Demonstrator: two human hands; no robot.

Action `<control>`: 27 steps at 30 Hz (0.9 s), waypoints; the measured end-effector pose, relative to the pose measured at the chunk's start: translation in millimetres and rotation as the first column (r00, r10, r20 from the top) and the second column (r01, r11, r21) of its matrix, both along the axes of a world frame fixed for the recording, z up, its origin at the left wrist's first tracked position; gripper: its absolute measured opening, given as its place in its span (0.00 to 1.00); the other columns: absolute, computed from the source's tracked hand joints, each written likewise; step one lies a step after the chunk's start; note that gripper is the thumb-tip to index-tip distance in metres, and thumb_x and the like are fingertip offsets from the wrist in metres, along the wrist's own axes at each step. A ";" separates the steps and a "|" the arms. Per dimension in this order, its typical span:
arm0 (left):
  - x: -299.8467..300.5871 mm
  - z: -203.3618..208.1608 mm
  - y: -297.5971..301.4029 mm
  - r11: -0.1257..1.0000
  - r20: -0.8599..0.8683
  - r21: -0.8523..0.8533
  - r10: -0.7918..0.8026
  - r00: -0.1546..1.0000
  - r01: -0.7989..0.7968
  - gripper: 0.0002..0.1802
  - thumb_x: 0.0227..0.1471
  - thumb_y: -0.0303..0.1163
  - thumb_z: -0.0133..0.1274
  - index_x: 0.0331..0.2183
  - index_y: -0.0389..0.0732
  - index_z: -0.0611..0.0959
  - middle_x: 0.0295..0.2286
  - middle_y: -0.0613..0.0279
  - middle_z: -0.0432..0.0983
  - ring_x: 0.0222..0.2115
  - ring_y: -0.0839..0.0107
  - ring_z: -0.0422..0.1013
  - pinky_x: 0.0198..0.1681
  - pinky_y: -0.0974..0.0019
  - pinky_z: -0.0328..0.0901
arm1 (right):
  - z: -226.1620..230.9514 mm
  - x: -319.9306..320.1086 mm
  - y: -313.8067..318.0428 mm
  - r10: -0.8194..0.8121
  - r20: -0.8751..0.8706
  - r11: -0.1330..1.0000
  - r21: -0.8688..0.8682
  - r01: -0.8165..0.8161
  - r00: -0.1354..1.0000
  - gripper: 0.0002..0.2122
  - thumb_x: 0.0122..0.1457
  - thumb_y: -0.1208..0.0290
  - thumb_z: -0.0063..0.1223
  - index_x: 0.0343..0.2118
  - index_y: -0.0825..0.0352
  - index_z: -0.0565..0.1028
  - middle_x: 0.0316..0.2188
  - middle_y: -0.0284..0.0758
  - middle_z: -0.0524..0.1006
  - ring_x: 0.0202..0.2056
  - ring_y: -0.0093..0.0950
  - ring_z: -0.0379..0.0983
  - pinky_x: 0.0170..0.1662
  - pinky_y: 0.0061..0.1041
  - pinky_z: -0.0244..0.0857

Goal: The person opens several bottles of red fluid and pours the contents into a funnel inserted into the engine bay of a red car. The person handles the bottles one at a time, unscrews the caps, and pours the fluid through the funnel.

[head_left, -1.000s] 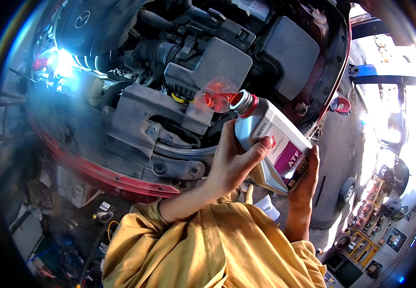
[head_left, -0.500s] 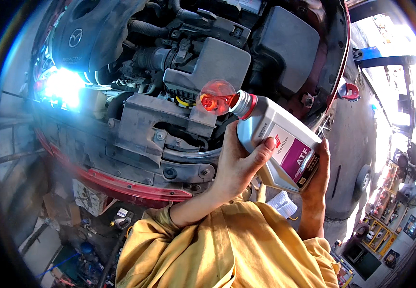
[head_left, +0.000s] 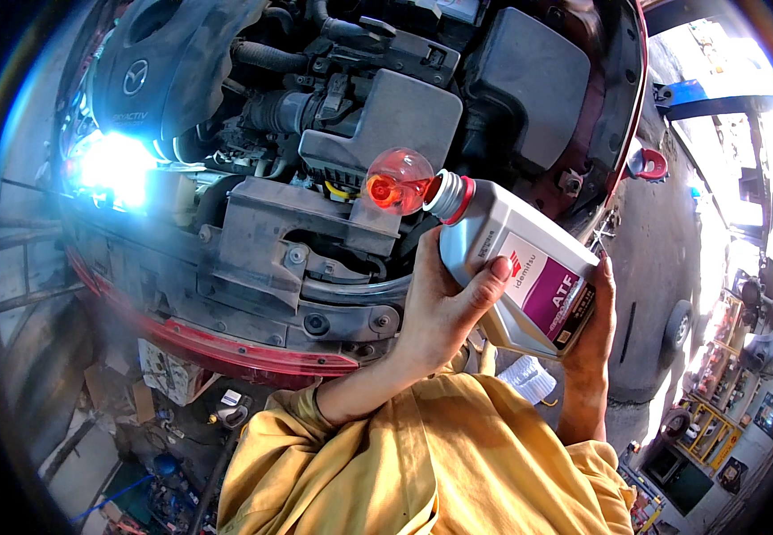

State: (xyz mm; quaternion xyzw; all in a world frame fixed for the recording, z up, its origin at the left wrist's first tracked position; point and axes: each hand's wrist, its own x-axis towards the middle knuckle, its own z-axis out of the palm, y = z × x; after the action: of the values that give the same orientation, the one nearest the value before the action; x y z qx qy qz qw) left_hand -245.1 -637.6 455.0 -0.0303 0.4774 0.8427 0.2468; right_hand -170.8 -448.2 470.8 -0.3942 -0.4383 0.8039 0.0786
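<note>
Over the open engine bay [head_left: 315, 178], your left hand [head_left: 444, 308] and right hand [head_left: 593, 334] clasp the tilted grey fluid bottle [head_left: 516, 272]; likely weighty, rigid, slick plastic; grip body and base.

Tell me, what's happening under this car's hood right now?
A person in yellow sleeves leans over an open engine bay. Both hands hold a grey bottle tipped on its side: the left hand grips it near the neck, the right hand supports its base. The bottle's mouth points into a clear funnel holding red fluid, set among the engine parts. A bright work light shines at the left.
</note>
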 end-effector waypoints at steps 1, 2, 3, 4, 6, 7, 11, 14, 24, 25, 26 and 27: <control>-0.2 -0.1 0.2 1.000 0.003 -0.006 -0.001 1.000 0.001 0.31 0.58 0.38 0.57 0.56 0.36 0.65 0.44 0.60 0.71 0.43 0.76 0.68 0.48 0.68 0.64 | -0.2 0.1 0.4 0.001 -0.001 1.000 0.001 -0.001 1.000 0.17 0.68 0.55 0.46 0.46 0.67 0.73 0.36 0.38 0.79 0.32 0.27 0.80 0.35 0.27 0.78; -0.4 0.0 0.5 1.000 0.008 -0.002 0.000 1.000 0.000 0.31 0.58 0.39 0.57 0.56 0.36 0.65 0.44 0.60 0.71 0.43 0.76 0.68 0.48 0.68 0.64 | -0.4 0.0 0.5 0.002 -0.001 1.000 0.003 -0.002 1.000 0.17 0.68 0.55 0.46 0.46 0.66 0.73 0.36 0.37 0.79 0.32 0.27 0.80 0.35 0.27 0.78; -0.5 0.0 0.8 1.000 0.018 0.009 0.001 1.000 -0.001 0.31 0.58 0.39 0.57 0.56 0.36 0.65 0.44 0.60 0.71 0.43 0.76 0.68 0.48 0.68 0.64 | -0.4 0.0 0.5 -0.009 -0.008 1.000 0.003 0.009 1.000 0.17 0.68 0.55 0.46 0.46 0.66 0.73 0.36 0.37 0.79 0.33 0.27 0.80 0.35 0.27 0.78; -0.5 0.1 1.0 1.000 0.019 0.003 -0.001 1.000 0.001 0.32 0.58 0.39 0.57 0.57 0.36 0.64 0.45 0.60 0.71 0.44 0.75 0.68 0.48 0.68 0.64 | -0.4 0.0 0.3 -0.019 -0.015 1.000 0.003 0.019 1.000 0.17 0.68 0.56 0.46 0.46 0.66 0.73 0.36 0.37 0.79 0.33 0.27 0.79 0.35 0.27 0.78; -0.2 0.5 1.0 1.000 0.027 0.019 -0.003 1.000 0.003 0.32 0.58 0.40 0.58 0.57 0.36 0.64 0.45 0.59 0.71 0.44 0.75 0.68 0.49 0.68 0.64 | 0.2 0.2 -0.3 -0.031 -0.021 0.999 0.009 0.031 0.999 0.17 0.68 0.56 0.46 0.47 0.67 0.73 0.37 0.37 0.79 0.33 0.27 0.79 0.36 0.27 0.78; -0.3 0.6 1.0 1.000 0.033 0.000 -0.007 0.999 0.007 0.33 0.58 0.40 0.58 0.57 0.36 0.64 0.45 0.59 0.72 0.44 0.75 0.68 0.49 0.68 0.64 | 0.6 0.3 -0.6 -0.032 -0.020 0.999 0.015 0.033 0.999 0.17 0.68 0.56 0.46 0.47 0.67 0.73 0.37 0.37 0.79 0.33 0.27 0.79 0.36 0.27 0.78; -0.1 1.0 0.4 1.000 0.045 -0.006 -0.013 0.999 0.013 0.33 0.58 0.41 0.58 0.57 0.37 0.64 0.46 0.59 0.72 0.45 0.75 0.68 0.49 0.67 0.63 | 1.7 0.5 -0.6 -0.022 -0.004 0.999 0.030 0.022 1.000 0.18 0.68 0.56 0.46 0.47 0.67 0.73 0.37 0.38 0.79 0.34 0.28 0.79 0.36 0.27 0.78; 0.0 1.3 1.0 1.000 0.052 0.001 -0.014 0.999 0.014 0.34 0.58 0.41 0.58 0.58 0.37 0.64 0.46 0.59 0.72 0.45 0.74 0.68 0.50 0.67 0.63 | 1.6 0.8 -0.1 0.001 -0.030 1.000 0.013 0.000 1.000 0.18 0.68 0.56 0.46 0.47 0.67 0.73 0.38 0.38 0.79 0.34 0.28 0.79 0.36 0.27 0.78; 0.3 2.2 0.7 1.000 0.037 0.028 -0.015 0.999 0.014 0.33 0.58 0.41 0.57 0.58 0.38 0.64 0.46 0.59 0.72 0.45 0.74 0.69 0.50 0.67 0.64 | 2.6 1.5 -0.2 -0.016 -0.006 0.999 0.027 0.016 1.000 0.18 0.68 0.55 0.46 0.47 0.67 0.73 0.37 0.37 0.79 0.34 0.28 0.79 0.37 0.27 0.77; 0.3 2.2 0.6 1.000 0.034 0.012 -0.015 0.999 0.015 0.33 0.58 0.41 0.58 0.58 0.38 0.64 0.46 0.59 0.72 0.45 0.74 0.69 0.49 0.67 0.64 | 2.6 1.4 -0.6 -0.020 -0.003 0.999 0.034 0.020 1.000 0.18 0.68 0.55 0.46 0.46 0.67 0.73 0.36 0.37 0.79 0.34 0.28 0.79 0.37 0.27 0.77; 0.3 2.2 0.4 1.000 0.031 0.005 -0.018 0.999 0.018 0.33 0.58 0.41 0.58 0.58 0.37 0.64 0.46 0.59 0.72 0.45 0.74 0.69 0.49 0.67 0.64 | 2.7 1.3 -1.0 -0.007 -0.012 0.999 0.049 0.007 1.000 0.18 0.68 0.55 0.46 0.46 0.67 0.73 0.36 0.37 0.79 0.33 0.28 0.79 0.36 0.28 0.78; 0.3 2.2 0.3 1.000 0.024 0.010 -0.017 1.000 0.016 0.33 0.58 0.41 0.58 0.58 0.37 0.64 0.46 0.59 0.72 0.45 0.74 0.69 0.49 0.67 0.65 | 3.0 1.2 -1.2 -0.027 -0.001 0.999 0.038 0.027 1.000 0.18 0.68 0.55 0.46 0.46 0.67 0.73 0.36 0.37 0.79 0.33 0.28 0.79 0.36 0.27 0.78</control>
State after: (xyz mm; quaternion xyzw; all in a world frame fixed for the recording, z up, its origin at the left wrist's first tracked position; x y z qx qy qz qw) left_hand -244.9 -637.3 457.2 -0.0352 0.4707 0.8425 0.2596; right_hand -169.5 -449.4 473.7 -0.3981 -0.4483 0.7945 0.0970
